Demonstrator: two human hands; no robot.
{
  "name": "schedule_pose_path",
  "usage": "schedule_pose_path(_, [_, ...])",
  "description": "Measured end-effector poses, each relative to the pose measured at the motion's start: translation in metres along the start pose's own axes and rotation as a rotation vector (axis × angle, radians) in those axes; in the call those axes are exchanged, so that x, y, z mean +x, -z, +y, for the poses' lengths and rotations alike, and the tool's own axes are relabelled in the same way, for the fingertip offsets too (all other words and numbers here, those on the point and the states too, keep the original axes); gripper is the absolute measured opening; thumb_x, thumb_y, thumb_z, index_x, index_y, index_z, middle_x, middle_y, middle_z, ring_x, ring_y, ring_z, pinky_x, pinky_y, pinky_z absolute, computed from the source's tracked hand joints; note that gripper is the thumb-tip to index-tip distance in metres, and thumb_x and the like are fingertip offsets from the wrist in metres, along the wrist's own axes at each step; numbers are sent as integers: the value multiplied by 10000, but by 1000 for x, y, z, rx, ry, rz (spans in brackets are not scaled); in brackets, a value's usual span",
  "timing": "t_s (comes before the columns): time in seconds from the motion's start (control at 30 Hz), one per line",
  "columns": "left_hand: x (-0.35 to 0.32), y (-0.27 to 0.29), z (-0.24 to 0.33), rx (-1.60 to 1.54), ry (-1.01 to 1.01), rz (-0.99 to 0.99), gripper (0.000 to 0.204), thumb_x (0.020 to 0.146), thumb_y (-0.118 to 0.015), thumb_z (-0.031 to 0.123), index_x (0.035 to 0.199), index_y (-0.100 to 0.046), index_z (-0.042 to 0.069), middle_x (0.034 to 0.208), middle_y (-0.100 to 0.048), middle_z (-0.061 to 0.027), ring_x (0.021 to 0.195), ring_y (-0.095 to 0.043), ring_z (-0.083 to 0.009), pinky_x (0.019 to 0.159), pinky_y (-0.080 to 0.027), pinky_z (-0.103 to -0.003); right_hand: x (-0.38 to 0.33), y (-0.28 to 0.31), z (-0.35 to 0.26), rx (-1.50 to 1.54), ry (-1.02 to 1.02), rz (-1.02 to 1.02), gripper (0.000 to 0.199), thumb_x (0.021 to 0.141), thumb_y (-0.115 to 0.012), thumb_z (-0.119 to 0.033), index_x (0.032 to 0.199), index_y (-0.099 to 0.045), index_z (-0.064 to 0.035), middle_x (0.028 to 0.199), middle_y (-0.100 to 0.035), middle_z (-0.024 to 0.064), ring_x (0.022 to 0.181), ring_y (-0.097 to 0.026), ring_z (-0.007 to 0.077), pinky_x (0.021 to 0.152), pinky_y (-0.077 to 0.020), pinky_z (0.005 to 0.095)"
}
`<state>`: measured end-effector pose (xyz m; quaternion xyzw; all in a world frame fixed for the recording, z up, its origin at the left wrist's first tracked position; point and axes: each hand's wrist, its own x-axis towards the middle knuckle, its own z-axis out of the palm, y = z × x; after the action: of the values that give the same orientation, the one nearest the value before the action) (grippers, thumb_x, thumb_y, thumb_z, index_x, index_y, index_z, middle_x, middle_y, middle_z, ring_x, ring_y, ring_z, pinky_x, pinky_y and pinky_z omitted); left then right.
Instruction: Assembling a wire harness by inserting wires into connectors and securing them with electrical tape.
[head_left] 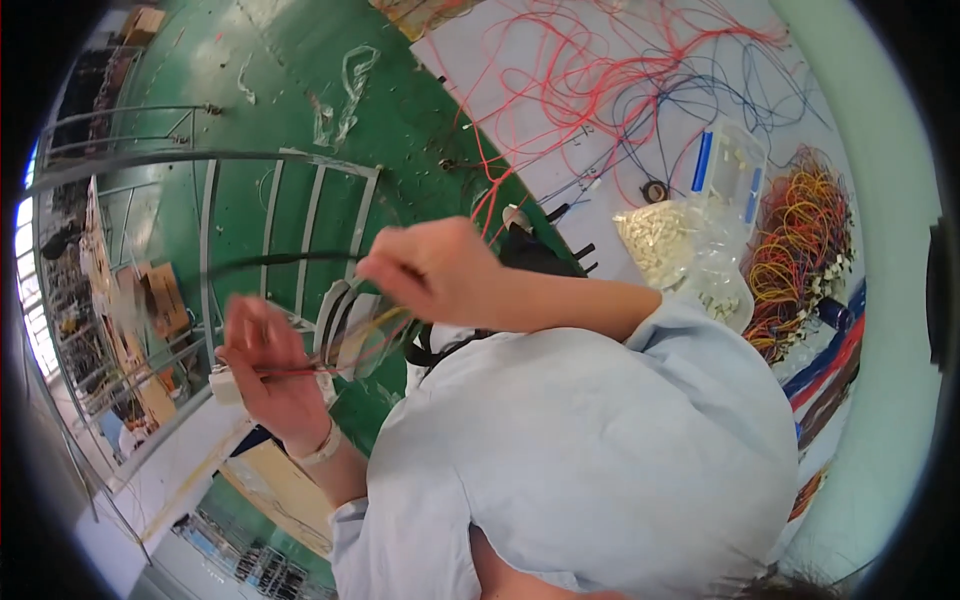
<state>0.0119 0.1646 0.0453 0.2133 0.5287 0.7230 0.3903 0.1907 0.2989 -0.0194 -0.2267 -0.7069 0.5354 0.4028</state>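
Note:
My right hand [440, 272] is closed in a fist, raised in front of my body. A black cable [290, 258] runs out from it to the left in a loose curve. Lower and to the left, my left hand [268, 365] has its fingers bent, with a band round the wrist. Thin red and yellow wires [375, 345] stretch between the two hands, and a red one reaches the left palm, where the fingers pinch it. The left fingers are slightly blurred. Inside the right fist the wire ends are hidden.
On the white table [480, 60] at right lie tangled red wires [600, 70], blue wires [690, 85], a bag of cream connectors [655, 240], a clear plastic box [730, 175] and bundled yellow-red wires [800, 240]. A metal rack [290, 215] stands left on the green floor [270, 60].

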Motion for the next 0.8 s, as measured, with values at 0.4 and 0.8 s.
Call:
schedule_pose_path(0.4, [24, 13, 32, -409, -231, -133, 184, 1013, -407, 196, 935, -472, 42, 643, -221, 49, 518, -184, -59, 459, -191, -253, -33, -20, 99, -129, 373, -271, 183, 875, -612, -244, 820, -589, -71, 733, -576, 72, 674, -581, 265, 574, -469, 365])
schedule_pose_path(0.8, [2, 122, 181, -354, -478, -135, 135, 973, -352, 64, 845, -391, 47, 656, -247, 11, 507, -229, -100, 488, -226, -267, 17, 65, 151, -314, 422, -161, 225, 804, -635, -123, 1025, -652, -88, 970, -640, 31, 703, -618, 196, 595, -525, 314])
